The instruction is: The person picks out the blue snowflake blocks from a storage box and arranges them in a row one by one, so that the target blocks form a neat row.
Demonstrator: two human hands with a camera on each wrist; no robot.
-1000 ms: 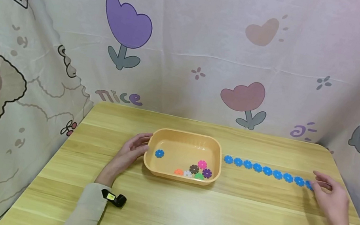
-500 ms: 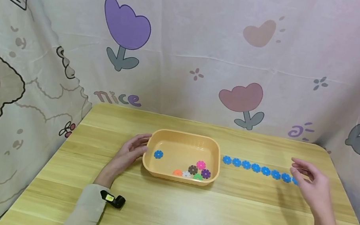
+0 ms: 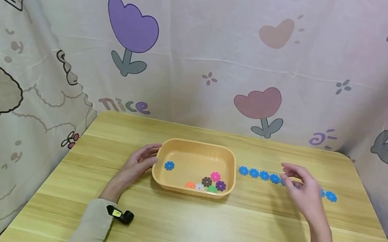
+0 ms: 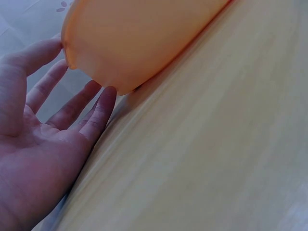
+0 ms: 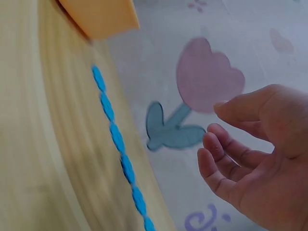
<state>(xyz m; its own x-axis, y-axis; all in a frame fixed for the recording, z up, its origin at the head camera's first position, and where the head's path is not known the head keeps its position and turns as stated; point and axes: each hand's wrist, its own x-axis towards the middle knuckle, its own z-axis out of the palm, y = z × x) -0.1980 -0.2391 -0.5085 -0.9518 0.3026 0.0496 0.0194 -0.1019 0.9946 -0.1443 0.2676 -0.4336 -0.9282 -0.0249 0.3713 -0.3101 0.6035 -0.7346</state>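
A yellow-orange plastic tray (image 3: 191, 191) sits on the wooden table. My left hand (image 3: 136, 163) touches its left end; in the left wrist view the fingertips (image 4: 109, 91) rest against the tray's end with the fingers loosely extended. Inside lie notched snowflake discs: a blue disc (image 3: 169, 165) at the left; pink (image 3: 215, 176), brown, purple, green, white and orange ones cluster at the right. A row of blue snowflake discs (image 3: 264, 175) runs rightward from the tray. Above that row hangs my right hand (image 3: 303, 191), fingers loosely bent, holding nothing; it hides the row's middle.
The wooden table (image 3: 167, 229) stretches in front of the tray toward me. Behind it hangs a printed curtain (image 3: 202, 31), which also covers both sides. A small black camera is strapped to each sleeve.
My right hand has left the far right end of the blue row and moved left above it, uncovering the end disc. The left hand stays at the tray.
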